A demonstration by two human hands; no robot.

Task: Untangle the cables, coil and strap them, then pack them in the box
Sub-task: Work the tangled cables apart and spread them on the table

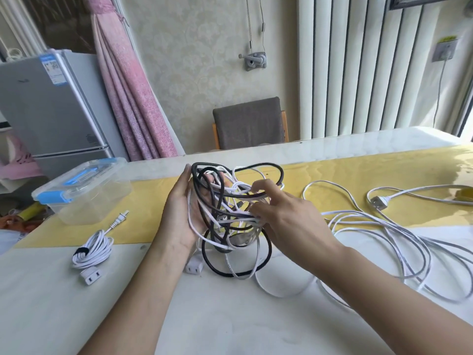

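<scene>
A tangle of black and white cables [225, 213] is held up above the table's middle. My left hand [183, 213] supports it from the left, palm open against the loops with its fingers behind them. My right hand [279, 213] reaches in from the right, fingers curled into the strands and pinching white cable. A white socket end [193, 268] lies on the table under the tangle. A coiled white cable [93, 248] with a black strap lies at the left. The clear box with blue latches [84, 190] stands closed at the far left.
A long loose white cable [399, 234] sprawls over the right half of the table, its plug [379, 201] on the yellow runner [332, 175]. A grey chair [249, 123] stands behind the table, a fridge [51, 103] at the left.
</scene>
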